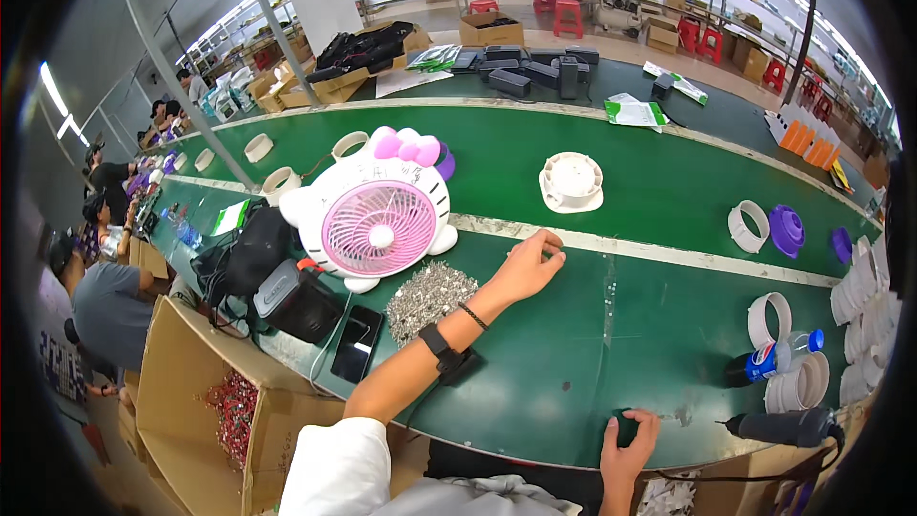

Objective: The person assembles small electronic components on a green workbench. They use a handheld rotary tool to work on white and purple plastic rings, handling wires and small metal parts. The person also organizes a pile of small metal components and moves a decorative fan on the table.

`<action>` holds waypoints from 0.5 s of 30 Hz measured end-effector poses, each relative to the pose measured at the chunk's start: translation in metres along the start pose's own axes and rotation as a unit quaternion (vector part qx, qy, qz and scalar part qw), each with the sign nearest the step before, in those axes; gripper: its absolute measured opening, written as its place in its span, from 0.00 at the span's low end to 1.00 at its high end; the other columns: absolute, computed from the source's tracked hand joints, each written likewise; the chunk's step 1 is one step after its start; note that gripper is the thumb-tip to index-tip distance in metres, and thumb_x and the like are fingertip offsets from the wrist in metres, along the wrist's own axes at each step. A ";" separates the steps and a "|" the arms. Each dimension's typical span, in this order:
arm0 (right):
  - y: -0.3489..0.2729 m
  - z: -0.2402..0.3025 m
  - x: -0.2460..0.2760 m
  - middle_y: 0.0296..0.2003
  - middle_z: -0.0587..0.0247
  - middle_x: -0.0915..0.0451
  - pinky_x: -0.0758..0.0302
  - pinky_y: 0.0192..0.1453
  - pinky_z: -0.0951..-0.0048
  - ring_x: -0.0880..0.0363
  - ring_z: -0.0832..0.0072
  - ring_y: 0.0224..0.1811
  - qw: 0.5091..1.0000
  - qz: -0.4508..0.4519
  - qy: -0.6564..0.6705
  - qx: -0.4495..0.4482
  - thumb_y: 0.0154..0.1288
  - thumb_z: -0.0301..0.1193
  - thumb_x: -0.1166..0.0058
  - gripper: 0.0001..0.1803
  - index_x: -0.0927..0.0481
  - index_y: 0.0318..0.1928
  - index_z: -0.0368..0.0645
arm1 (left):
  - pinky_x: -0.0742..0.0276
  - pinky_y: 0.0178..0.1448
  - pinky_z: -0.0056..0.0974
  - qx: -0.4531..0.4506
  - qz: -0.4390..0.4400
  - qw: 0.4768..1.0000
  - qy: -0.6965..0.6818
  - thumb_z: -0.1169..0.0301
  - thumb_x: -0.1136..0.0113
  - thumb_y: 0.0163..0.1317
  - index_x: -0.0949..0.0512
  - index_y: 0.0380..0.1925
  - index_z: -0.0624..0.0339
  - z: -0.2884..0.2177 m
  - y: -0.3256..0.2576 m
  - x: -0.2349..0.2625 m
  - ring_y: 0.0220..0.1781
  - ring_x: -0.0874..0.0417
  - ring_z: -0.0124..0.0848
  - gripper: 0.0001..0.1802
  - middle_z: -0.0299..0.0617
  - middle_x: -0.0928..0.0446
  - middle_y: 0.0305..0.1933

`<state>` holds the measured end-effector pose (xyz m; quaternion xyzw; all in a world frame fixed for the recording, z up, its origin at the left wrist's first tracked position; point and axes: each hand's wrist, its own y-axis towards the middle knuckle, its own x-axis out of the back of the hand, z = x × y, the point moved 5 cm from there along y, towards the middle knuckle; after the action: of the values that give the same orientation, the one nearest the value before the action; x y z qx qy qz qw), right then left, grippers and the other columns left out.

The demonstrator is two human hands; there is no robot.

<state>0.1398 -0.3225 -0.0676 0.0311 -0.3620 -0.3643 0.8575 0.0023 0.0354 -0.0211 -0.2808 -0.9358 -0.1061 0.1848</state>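
Observation:
My left hand [528, 266] reaches over the green table, close to the pale strip along the conveyor. Its fingers are loosely bent and apart, with nothing visible in them. Just beyond it, a round white plastic part [571, 181] lies on the green conveyor. At the table's front edge rests my right hand [628, 446], thumb and fingers apart, with only a dark gap between them. Left of my left hand, a white cat-shaped fan [381, 220] with a pink grille and bow stands upright. A heap of small metal screws [430, 298] lies below it, beside my left forearm.
A phone [357, 342], a black box-shaped device [298, 300] and a cardboard box [196, 397] are at left. On the right are white rings [768, 321], a cola bottle [755, 365], stacked white parts [863, 311] and a corded electric screwdriver [785, 426]. Purple parts [786, 231] lie on the conveyor.

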 end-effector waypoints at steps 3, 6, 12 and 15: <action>0.001 -0.004 0.000 0.45 0.52 0.22 0.31 0.61 0.52 0.25 0.51 0.51 1.000 -0.004 -0.006 -0.007 0.59 0.23 0.35 0.13 0.23 0.44 0.41 | 0.17 0.53 0.41 -0.035 0.031 0.999 -0.002 0.70 0.39 0.74 0.23 0.55 0.67 0.001 -0.013 -0.014 0.49 0.13 0.36 0.15 0.49 0.15 0.51; -0.001 -0.004 -0.001 0.44 0.53 0.22 0.31 0.60 0.53 0.25 0.52 0.51 1.000 0.006 -0.014 -0.009 0.59 0.23 0.35 0.13 0.23 0.43 0.42 | 0.18 0.50 0.39 -0.005 0.124 0.991 -0.042 0.74 0.42 0.75 0.22 0.52 0.66 -0.027 -0.070 -0.016 0.45 0.13 0.32 0.10 0.44 0.14 0.45; 0.005 0.004 0.000 0.44 0.52 0.22 0.32 0.61 0.53 0.25 0.52 0.51 0.999 0.018 -0.042 0.004 0.58 0.23 0.34 0.13 0.22 0.43 0.42 | 0.19 0.45 0.42 -0.018 0.039 0.999 0.023 0.72 0.50 0.79 0.22 0.46 0.66 -0.012 -0.083 -0.009 0.36 0.15 0.39 0.09 0.48 0.17 0.38; 0.001 -0.006 0.002 0.48 0.52 0.23 0.32 0.63 0.53 0.25 0.53 0.54 0.999 0.014 -0.030 0.003 0.58 0.24 0.33 0.19 0.24 0.49 0.41 | 0.20 0.52 0.47 -0.147 -0.147 0.968 0.143 0.74 0.45 0.74 0.23 0.52 0.66 -0.002 -0.009 0.023 0.48 0.16 0.51 0.10 0.54 0.18 0.46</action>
<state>0.1456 -0.3244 -0.0705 0.0179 -0.3891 -0.3518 0.8512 -0.0198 0.0381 -0.0107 -0.1462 -0.9047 -0.3076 0.2560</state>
